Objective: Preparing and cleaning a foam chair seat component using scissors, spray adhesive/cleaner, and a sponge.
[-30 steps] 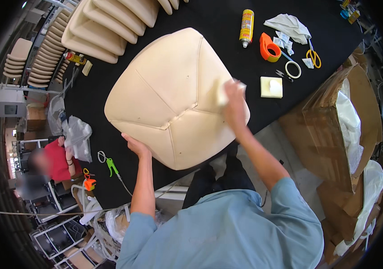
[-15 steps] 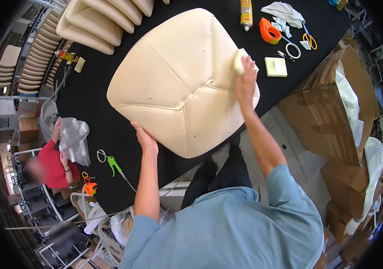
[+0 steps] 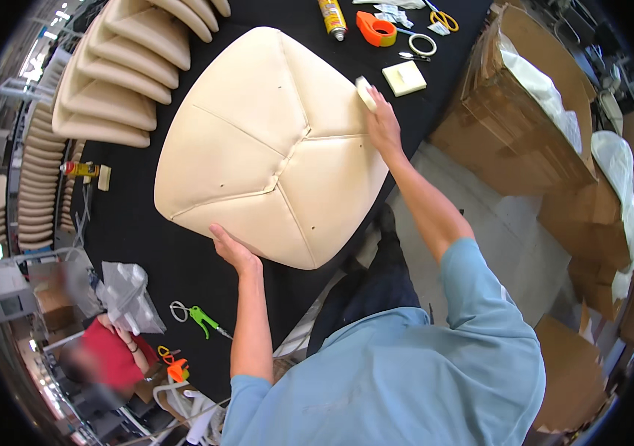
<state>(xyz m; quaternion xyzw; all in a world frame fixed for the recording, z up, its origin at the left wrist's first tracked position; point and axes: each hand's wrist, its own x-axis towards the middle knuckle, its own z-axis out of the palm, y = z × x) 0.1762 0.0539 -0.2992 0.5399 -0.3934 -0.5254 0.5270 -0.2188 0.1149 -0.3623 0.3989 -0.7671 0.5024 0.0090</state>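
Observation:
A large cream upholstered chair shell (image 3: 235, 160), stitched with seams that meet near its middle, lies over the black-covered table at its near edge. Several small dark holes dot its surface. My left hand (image 3: 236, 253) grips the shell's near left rim, thumb along the edge, the other fingers mostly hidden beneath. At the right rim, my right hand (image 3: 384, 126) is closed round a pale yellow sponge (image 3: 365, 94) and presses it along the edge. Just beyond that hand lies a second pale sponge block (image 3: 404, 79).
Beyond are a spray can (image 3: 332, 20), orange tape dispenser (image 3: 376, 30), white tape ring (image 3: 423, 45) and yellow-handled scissors (image 3: 443, 20). Stacked cream shells (image 3: 112, 89) stand far left, a green air gun (image 3: 201, 320) near left. Cardboard boxes (image 3: 514, 123) crowd the right; a person in red (image 3: 112, 353) is lower left.
My right hand has brought the sponge from the shell's upper right face to its rim. The view has turned, shifting the whole scene. My left hand keeps to the near left rim.

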